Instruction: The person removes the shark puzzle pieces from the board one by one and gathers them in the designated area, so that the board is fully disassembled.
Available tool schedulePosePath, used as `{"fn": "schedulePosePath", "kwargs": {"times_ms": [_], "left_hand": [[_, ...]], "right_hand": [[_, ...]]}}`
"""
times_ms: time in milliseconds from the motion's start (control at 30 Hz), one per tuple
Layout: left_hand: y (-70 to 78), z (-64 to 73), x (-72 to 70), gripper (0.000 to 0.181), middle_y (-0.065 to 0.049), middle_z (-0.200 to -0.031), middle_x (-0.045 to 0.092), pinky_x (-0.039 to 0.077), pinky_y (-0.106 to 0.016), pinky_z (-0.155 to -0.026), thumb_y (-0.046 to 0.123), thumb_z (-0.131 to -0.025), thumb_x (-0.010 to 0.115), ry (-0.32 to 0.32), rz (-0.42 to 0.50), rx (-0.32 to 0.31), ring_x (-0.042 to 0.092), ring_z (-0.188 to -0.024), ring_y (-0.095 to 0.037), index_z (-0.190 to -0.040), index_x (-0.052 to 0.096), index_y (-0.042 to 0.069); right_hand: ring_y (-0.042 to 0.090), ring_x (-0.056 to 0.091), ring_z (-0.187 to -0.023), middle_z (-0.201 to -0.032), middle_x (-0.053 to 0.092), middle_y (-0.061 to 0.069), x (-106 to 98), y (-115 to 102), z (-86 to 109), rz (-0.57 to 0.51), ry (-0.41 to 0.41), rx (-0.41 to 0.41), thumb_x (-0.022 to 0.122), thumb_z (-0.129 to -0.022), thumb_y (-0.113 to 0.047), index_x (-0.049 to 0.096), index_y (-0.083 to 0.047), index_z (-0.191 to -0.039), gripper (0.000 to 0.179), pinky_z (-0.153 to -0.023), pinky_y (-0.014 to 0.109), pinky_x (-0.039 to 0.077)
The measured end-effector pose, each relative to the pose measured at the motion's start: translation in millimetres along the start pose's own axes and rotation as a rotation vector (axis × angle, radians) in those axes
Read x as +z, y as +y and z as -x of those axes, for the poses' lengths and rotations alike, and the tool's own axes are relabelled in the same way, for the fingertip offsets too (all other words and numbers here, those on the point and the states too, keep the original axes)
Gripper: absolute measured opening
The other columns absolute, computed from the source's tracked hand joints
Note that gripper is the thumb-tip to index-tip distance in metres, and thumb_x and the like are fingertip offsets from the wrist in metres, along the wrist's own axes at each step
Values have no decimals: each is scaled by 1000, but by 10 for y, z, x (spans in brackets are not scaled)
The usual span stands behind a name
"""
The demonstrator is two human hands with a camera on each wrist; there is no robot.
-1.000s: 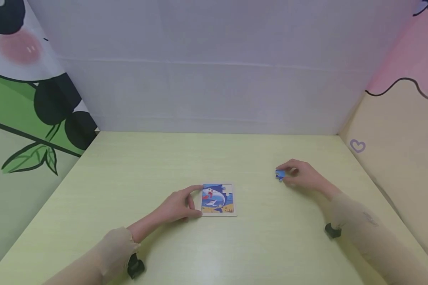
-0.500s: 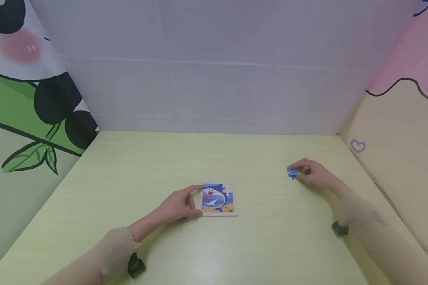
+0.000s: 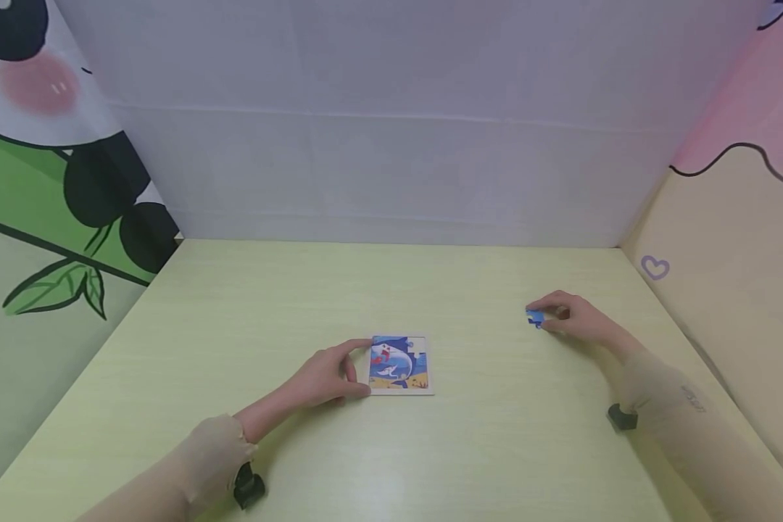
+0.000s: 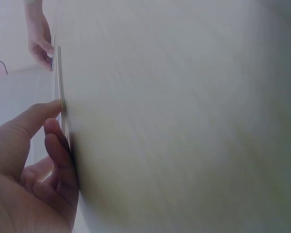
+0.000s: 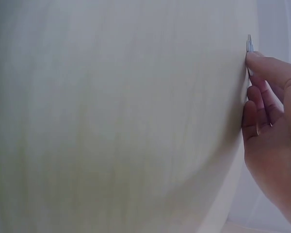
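A small square jigsaw puzzle [image 3: 398, 366] in a white tray lies flat on the table, showing a blue-and-white dolphin or whale over a sandy bottom. Its upper right corner is a bare white gap. My left hand [image 3: 322, 375] grips the tray's left side, index finger at the upper corner and thumb at the lower one. In the left wrist view the tray [image 4: 59, 73] appears edge-on. Farther right, my right hand [image 3: 581, 319] pinches a blue puzzle piece [image 3: 534, 318] between thumb and fingers, at or just above the tabletop. The right wrist view shows that piece edge-on.
The pale wooden table [image 3: 287, 290] meets a plain light back wall [image 3: 391, 167]. A panda-and-bamboo printed panel [image 3: 98, 167] rises along the left side, and a beige and pink panel [image 3: 724, 239] along the right. Dark straps with cameras sit at both wrists.
My right hand has moved a little to the right with the puzzle piece, then stayed in place over the last half second. The left hand and the puzzle have kept still.
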State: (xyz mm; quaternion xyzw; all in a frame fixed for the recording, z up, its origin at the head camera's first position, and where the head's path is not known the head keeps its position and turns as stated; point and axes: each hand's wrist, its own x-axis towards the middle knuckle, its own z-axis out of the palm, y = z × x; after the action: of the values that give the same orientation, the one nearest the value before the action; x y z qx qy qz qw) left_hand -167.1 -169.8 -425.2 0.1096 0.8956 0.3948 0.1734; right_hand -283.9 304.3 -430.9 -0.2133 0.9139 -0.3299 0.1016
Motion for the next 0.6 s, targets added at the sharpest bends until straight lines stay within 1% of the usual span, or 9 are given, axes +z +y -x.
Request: {"fn": "schedulePosePath", "kwargs": {"times_ms": [167, 267, 333, 500, 600], "left_hand": [[-2, -8, -2, 81, -1, -78, 62, 46, -27, -52, 19, -78, 83, 3, -3, -1, 56, -51, -14, -149, 43, 18], [3, -7, -5, 81, -1, -78, 62, 46, -27, -52, 19, -78, 83, 4, -3, -5, 57, -52, -14, -148, 44, 18], [4, -8, -4, 81, -1, -78, 62, 46, -27, -52, 19, -78, 83, 4, -3, -5, 56, -52, -14, -148, 44, 17], [4, -9, -1, 81, -1, -77, 62, 46, -27, -53, 19, -77, 83, 3, -5, -2, 57, -52, -14, -149, 43, 17], [3, -11, 4, 81, -1, -78, 62, 46, -27, -53, 19, -78, 83, 3, -4, 1, 56, -52, -14, -149, 43, 17]], "right_hand": [[21, 52, -108, -130, 58, 13, -13, 3, 3, -11, -4, -3, 68, -93, -15, 64, -10, -130, 38, -87, 21, 45], [23, 53, -110, -131, 58, 15, -17, 2, 2, 1, -4, -13, 69, -93, -16, 63, -8, -132, 40, -89, 22, 45], [26, 54, -114, -134, 57, 16, -23, -13, 3, 1, -6, -18, 71, -91, -17, 60, -7, -134, 46, -93, 27, 46], [34, 53, -123, -143, 52, 17, -39, -54, -13, -17, -25, -35, 76, -87, -20, 52, -6, -140, 60, -101, 45, 45], [34, 54, -122, -143, 52, 16, -38, -76, -28, -25, -30, -42, 77, -85, -20, 51, -6, -141, 63, -101, 47, 45]]}}
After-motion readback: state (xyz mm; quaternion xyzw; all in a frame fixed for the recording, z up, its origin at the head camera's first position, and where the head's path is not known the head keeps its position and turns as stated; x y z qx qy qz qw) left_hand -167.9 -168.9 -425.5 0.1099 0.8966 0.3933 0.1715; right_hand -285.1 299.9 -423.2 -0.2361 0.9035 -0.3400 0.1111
